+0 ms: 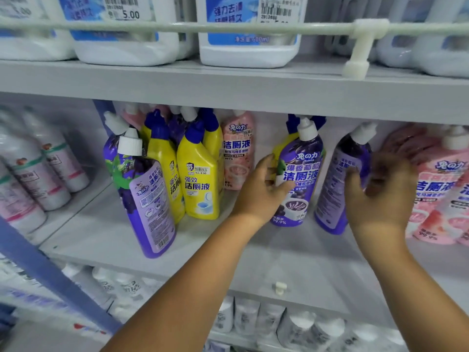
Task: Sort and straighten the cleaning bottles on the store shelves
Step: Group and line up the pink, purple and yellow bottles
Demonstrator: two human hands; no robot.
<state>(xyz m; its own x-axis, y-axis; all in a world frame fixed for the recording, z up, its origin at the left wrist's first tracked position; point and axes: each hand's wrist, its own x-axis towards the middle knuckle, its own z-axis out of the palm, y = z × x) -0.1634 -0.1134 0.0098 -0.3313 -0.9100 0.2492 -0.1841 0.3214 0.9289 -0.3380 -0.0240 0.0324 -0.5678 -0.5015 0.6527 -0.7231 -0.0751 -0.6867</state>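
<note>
The purple toilet-cleaner bottle (pixel 299 174) I am working stands upright on the middle shelf (pixel 291 257), just past centre at about three o'clock, label facing me. My left hand (pixel 261 189) grips its left flank, fingers curled round the label edge. My right hand (pixel 380 189) is blurred; its fingers look curled against the second purple bottle (pixel 340 189) beside it, whose back label faces out, but I cannot tell how firm that hold is.

The risks I judge from here: both bottles are tall and narrow with angled necks, so a sideways shove could tip either one. A yellow bottle (pixel 279 151) sits tucked just behind the one I hold, and dragging the front bottle may catch it. At nine o'clock a third purple bottle (pixel 144 196) already leans, resting against the yellow bottles (pixel 200 179); jolting the shelf could bring it down. The pink bottles (pixel 441 189) at three o'clock stand touching my right hand's bottle, so turning it carelessly could knock them askew. The shelf above (pixel 228 85) hangs close over the caps, leaving little room to lift.
</note>
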